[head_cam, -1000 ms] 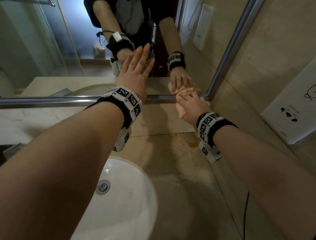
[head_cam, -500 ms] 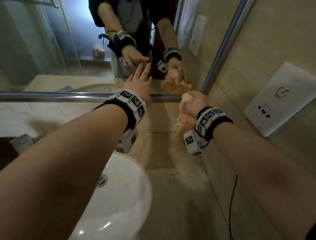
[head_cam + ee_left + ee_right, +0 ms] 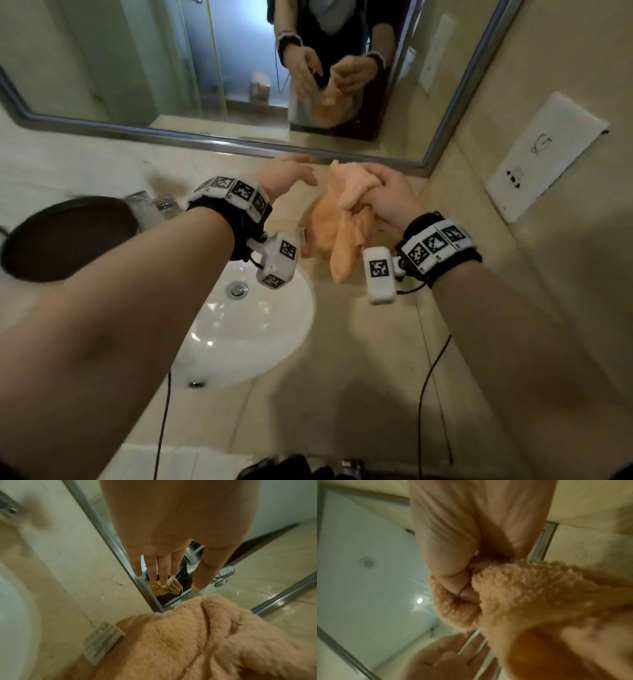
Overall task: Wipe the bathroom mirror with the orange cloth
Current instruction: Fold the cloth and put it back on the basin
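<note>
My right hand (image 3: pixel 380 192) grips the fluffy orange cloth (image 3: pixel 337 228) in a fist above the counter, below the mirror's lower right corner. The cloth hangs bunched from that fist; it fills the lower part of the left wrist view (image 3: pixel 197 639) and wraps the curled fingers in the right wrist view (image 3: pixel 513 595). My left hand (image 3: pixel 291 173) is held just left of the cloth with straight fingers (image 3: pixel 163 568), holding nothing. The mirror (image 3: pixel 171 61) with its metal frame (image 3: pixel 205 138) is beyond both hands and neither touches the glass.
A white round sink (image 3: pixel 246 329) with a drain (image 3: pixel 236 289) sits under my left wrist. A dark round tray (image 3: pixel 65 236) lies on the beige counter at left. A white socket panel (image 3: pixel 544 154) is on the right wall. Thin black cables (image 3: pixel 428 394) hang down.
Both hands have come back off the mirror and down over the counter. The right hand, earlier pressing the cloth at the mirror's lower edge, now holds it bunched and hanging.
</note>
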